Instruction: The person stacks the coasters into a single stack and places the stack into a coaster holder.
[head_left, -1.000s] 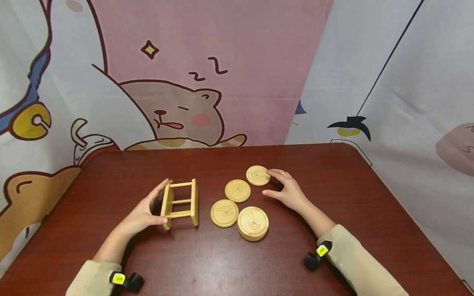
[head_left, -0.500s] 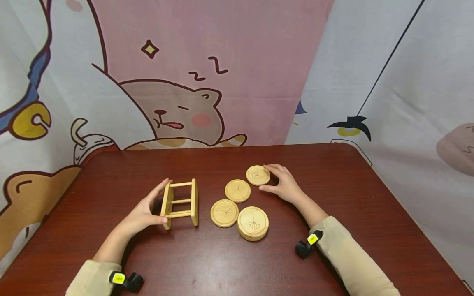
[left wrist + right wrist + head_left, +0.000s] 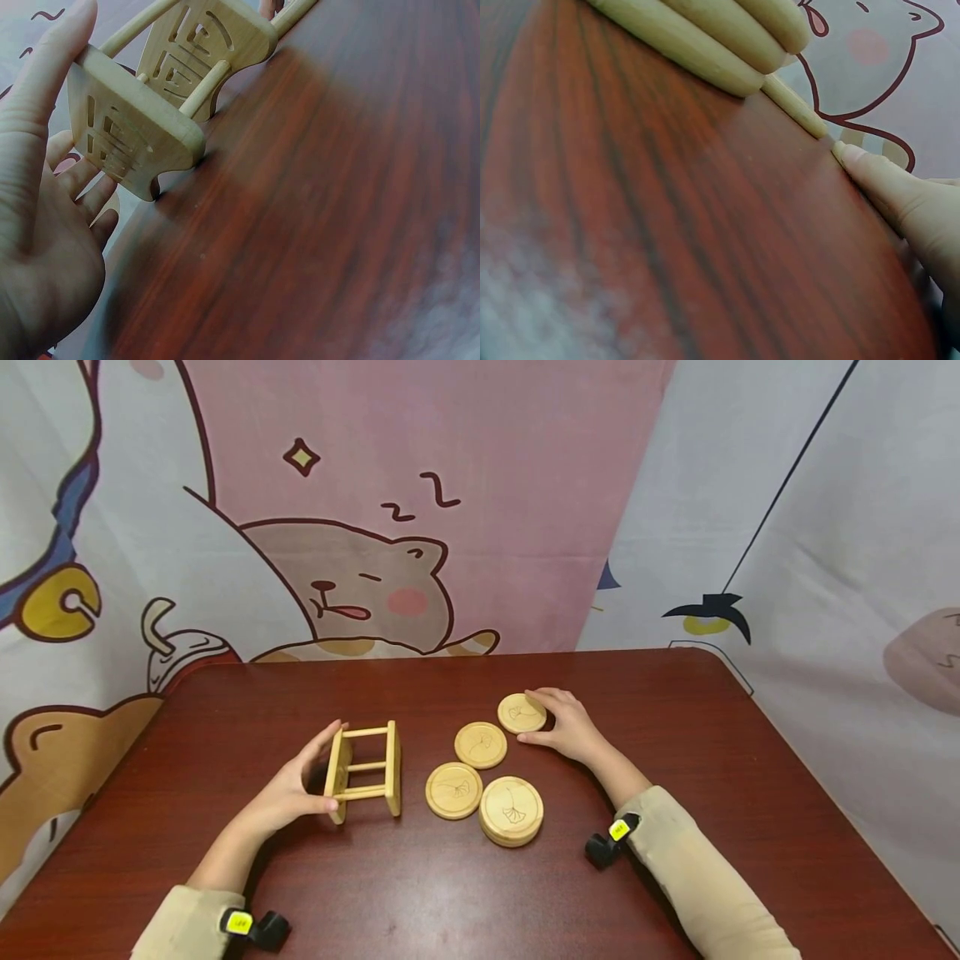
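On the left of the table, my left hand (image 3: 288,789) holds a small wooden coaster rack (image 3: 367,768) by its near side panel, thumb at one end and fingers at the other. Cut-out patterns show on the rack's panels in the left wrist view. Toward the back, my right hand (image 3: 567,724) has its thumb and fingers around the right side of a round wooden coaster (image 3: 519,714) that lies flat. Two more coasters lie flat nearby, a middle coaster (image 3: 481,745) and a nearer coaster (image 3: 453,791). A coaster stack (image 3: 512,810) sits in front, leaf design on top.
Everything rests on a dark red-brown wooden table (image 3: 420,893). A cartoon-printed cloth (image 3: 510,510) hangs behind its far edge. Both sleeves carry a black wrist camera, such as the left wrist camera (image 3: 268,931) and the right wrist camera (image 3: 602,850).
My right hand has moved left and closed in around the far coaster's edge. The left hand and the rack have kept their place, and the coasters lie as before.
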Tool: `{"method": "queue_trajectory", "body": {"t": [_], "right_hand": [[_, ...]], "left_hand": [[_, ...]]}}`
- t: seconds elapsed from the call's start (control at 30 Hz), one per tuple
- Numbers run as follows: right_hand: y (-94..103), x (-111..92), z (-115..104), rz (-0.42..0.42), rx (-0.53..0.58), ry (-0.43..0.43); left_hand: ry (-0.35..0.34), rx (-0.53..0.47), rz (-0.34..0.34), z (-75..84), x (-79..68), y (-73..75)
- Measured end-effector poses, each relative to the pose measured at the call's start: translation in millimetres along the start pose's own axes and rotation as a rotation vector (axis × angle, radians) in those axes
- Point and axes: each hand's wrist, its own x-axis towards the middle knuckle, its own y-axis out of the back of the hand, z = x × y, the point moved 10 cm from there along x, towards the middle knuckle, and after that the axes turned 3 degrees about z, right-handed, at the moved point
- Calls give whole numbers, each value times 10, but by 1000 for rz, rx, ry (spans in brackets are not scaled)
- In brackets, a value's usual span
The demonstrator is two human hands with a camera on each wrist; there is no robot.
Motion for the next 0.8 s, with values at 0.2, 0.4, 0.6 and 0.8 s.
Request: {"method": "queue_trajectory", "body": {"t": [0.2, 0.4, 0.6, 0.8], "right_hand": [[-15, 7, -11, 3, -28, 9], [-20, 0, -10, 6, -41, 14], [-19, -5, -15, 6, -31, 15], [-2, -16, -17, 13, -19, 14]], "left_hand": [[-4, -10, -3, 8, 6, -10], [-3, -13, -2, -12, 3, -9], [-5, -18, 0, -22, -1, -5], [-5, -24, -4, -9, 4, -17]]}}
